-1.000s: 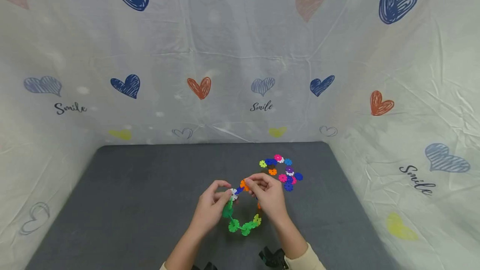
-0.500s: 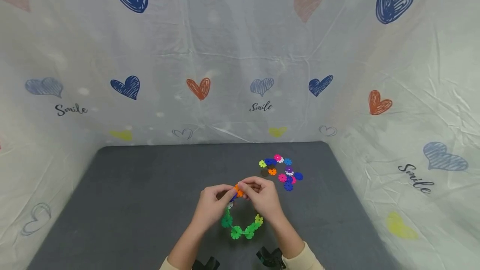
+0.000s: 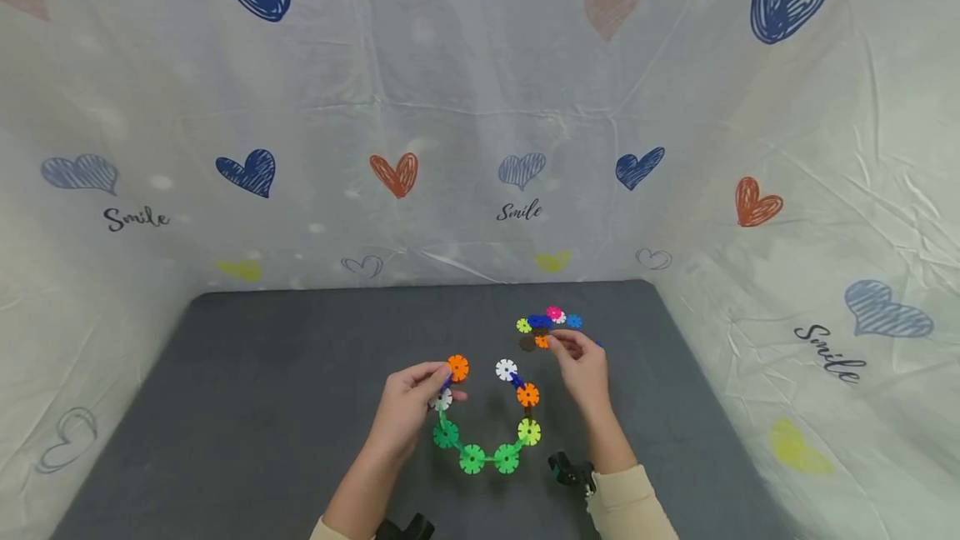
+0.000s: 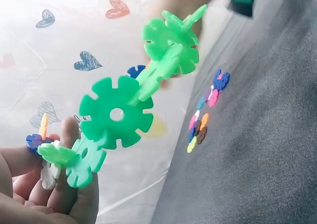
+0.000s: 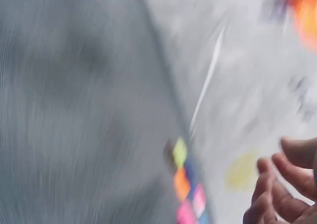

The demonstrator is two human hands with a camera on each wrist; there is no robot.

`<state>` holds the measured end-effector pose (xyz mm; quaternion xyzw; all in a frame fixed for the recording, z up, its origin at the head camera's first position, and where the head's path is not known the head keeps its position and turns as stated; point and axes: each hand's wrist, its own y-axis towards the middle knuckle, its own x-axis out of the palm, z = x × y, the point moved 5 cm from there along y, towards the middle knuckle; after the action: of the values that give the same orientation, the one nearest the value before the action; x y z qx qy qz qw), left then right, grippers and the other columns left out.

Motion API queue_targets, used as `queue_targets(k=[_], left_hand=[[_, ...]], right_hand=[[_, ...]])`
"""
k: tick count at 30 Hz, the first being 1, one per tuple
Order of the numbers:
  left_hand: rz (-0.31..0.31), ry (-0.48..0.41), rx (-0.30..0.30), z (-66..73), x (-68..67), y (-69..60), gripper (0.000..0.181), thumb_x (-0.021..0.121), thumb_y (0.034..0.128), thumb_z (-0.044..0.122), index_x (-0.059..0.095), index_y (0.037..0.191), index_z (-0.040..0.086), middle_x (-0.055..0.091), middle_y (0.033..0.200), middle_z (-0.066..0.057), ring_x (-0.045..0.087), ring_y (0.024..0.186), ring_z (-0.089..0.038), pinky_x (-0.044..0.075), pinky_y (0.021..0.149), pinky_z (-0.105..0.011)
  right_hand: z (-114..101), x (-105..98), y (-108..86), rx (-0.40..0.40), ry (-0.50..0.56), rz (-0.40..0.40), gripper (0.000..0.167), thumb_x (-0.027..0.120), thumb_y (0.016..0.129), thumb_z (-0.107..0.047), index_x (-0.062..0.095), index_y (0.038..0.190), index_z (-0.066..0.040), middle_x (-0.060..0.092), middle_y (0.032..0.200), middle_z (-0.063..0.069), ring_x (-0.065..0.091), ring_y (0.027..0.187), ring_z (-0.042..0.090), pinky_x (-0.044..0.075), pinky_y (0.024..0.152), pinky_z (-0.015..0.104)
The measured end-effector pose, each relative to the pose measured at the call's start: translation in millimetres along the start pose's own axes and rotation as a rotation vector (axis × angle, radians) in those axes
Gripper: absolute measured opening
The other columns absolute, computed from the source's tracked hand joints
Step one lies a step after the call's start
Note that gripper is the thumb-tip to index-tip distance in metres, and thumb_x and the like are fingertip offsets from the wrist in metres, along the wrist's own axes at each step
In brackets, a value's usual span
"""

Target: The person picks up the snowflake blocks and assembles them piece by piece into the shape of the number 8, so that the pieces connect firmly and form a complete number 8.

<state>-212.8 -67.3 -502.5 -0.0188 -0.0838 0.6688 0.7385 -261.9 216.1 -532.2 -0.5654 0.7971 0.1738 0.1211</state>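
Note:
A curved chain of interlocking snowflake discs hangs from my left hand, whose fingers pinch it close to its left end. That end carries an orange disc, with blue and white ones beside it. A white disc forms the other end, free of either hand. In the left wrist view, the green discs stretch up and away from the fingers. My right hand is over the loose discs at the back right. The right wrist view shows its fingers loosely bent with nothing between them.
Several loose discs in pink, blue, yellow, orange and brown lie on the dark grey table; my right hand hides some. A pale cloth with printed hearts stands behind the table and along its sides.
My right hand has let go of the chain and moved right, towards the loose discs. My left hand has shifted slightly left with the chain, whose right end now hangs in plain sight.

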Motion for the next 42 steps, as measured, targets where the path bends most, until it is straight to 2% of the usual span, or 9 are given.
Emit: queue_targets(k=[2, 4, 8, 13, 21, 26, 31, 36, 42], left_hand=[[0.015, 0.004, -0.007, -0.7, -1.2, 0.0, 0.026, 0.066, 0.0992, 0.023, 0.075, 0.112, 0.002, 0.07, 0.108, -0.011, 0.076, 0.083, -0.027, 0.053, 0.096, -0.038], [0.03, 0.014, -0.01, -1.4, -1.9, -0.1, 0.027, 0.067, 0.0985, 0.024, 0.075, 0.111, 0.002, 0.07, 0.107, -0.011, 0.076, 0.082, -0.026, 0.05, 0.1, -0.042], [0.056, 0.035, -0.012, -1.9, -2.6, -0.4, 0.029, 0.068, 0.0982, 0.025, 0.075, 0.111, 0.001, 0.07, 0.115, -0.011, 0.076, 0.081, -0.025, 0.044, 0.107, -0.051], [0.075, 0.026, -0.027, -2.0, -4.2, -0.4, 0.028, 0.067, 0.0983, 0.025, 0.075, 0.111, 0.0, 0.07, 0.116, -0.012, 0.076, 0.08, -0.025, 0.04, 0.108, -0.055], [0.072, 0.023, -0.038, -0.8, -4.4, -1.2, 0.029, 0.068, 0.0975, 0.025, 0.075, 0.111, 0.0, 0.07, 0.116, -0.011, 0.076, 0.08, -0.025, 0.039, 0.109, -0.055], [0.074, 0.022, -0.049, -2.0, -4.7, -1.9, 0.029, 0.068, 0.0975, 0.025, 0.075, 0.111, 0.0, 0.069, 0.118, -0.012, 0.076, 0.08, -0.025, 0.038, 0.11, -0.057], [0.072, 0.023, -0.045, -2.1, -4.8, -1.3, 0.029, 0.069, 0.0972, 0.025, 0.075, 0.109, -0.001, 0.07, 0.116, -0.012, 0.076, 0.08, -0.029, 0.039, 0.109, -0.056], [0.077, 0.032, -0.039, -2.2, -5.6, -1.4, 0.029, 0.068, 0.0973, 0.024, 0.075, 0.109, -0.001, 0.07, 0.114, -0.012, 0.076, 0.079, -0.029, 0.039, 0.109, -0.057], [0.071, 0.032, -0.036, -2.1, -5.3, -1.1, 0.029, 0.068, 0.0973, 0.024, 0.075, 0.109, -0.002, 0.071, 0.113, -0.012, 0.076, 0.077, -0.025, 0.04, 0.108, -0.056]], right_hand=[[21, -4, 9.1, 0.049, -0.12, 0.018, 0.027, 0.073, 0.095, -0.027, 0.074, 0.113, -0.007, 0.076, 0.102, 0.011, 0.066, 0.081, 0.015, 0.051, 0.068, 0.026], [37, -7, 15.3, 0.095, -0.215, 0.014, 0.028, 0.075, 0.093, -0.025, 0.074, 0.115, -0.007, 0.076, 0.104, 0.012, 0.064, 0.084, 0.022, 0.05, 0.071, 0.033], [58, -8, 21.4, 0.141, -0.328, -0.023, 0.033, 0.077, 0.091, -0.024, 0.072, 0.118, -0.005, 0.073, 0.109, 0.015, 0.059, 0.098, 0.035, 0.047, 0.085, 0.049], [62, -7, 20.2, 0.123, -0.426, -0.071, 0.035, 0.078, 0.09, -0.018, 0.07, 0.119, -0.003, 0.064, 0.11, 0.021, 0.058, 0.104, 0.038, 0.046, 0.092, 0.055], [61, -15, 13.6, 0.125, -0.509, -0.077, 0.026, 0.08, 0.088, -0.017, 0.068, 0.104, 0.0, 0.059, 0.097, 0.018, 0.057, 0.087, 0.033, 0.047, 0.078, 0.048], [57, -18, 11.8, 0.157, -0.435, -0.088, 0.026, 0.083, 0.085, -0.019, 0.068, 0.095, -0.002, 0.063, 0.084, 0.01, 0.057, 0.075, 0.025, 0.047, 0.067, 0.038], [40, -20, 7.3, 0.176, -0.244, -0.078, 0.032, 0.086, 0.082, -0.024, 0.071, 0.102, -0.004, 0.068, 0.084, 0.007, 0.06, 0.071, 0.019, 0.049, 0.063, 0.028], [9, -20, 1.4, 0.14, -0.075, -0.076, 0.03, 0.087, 0.081, -0.029, 0.073, 0.097, -0.006, 0.072, 0.084, 0.007, 0.067, 0.073, 0.02, 0.055, 0.064, 0.025], [-28, -18, -10.7, 0.037, 0.02, -0.088, 0.029, 0.086, 0.081, -0.034, 0.074, 0.091, -0.01, 0.07, 0.087, 0.004, 0.061, 0.08, 0.023, 0.05, 0.066, 0.025]])
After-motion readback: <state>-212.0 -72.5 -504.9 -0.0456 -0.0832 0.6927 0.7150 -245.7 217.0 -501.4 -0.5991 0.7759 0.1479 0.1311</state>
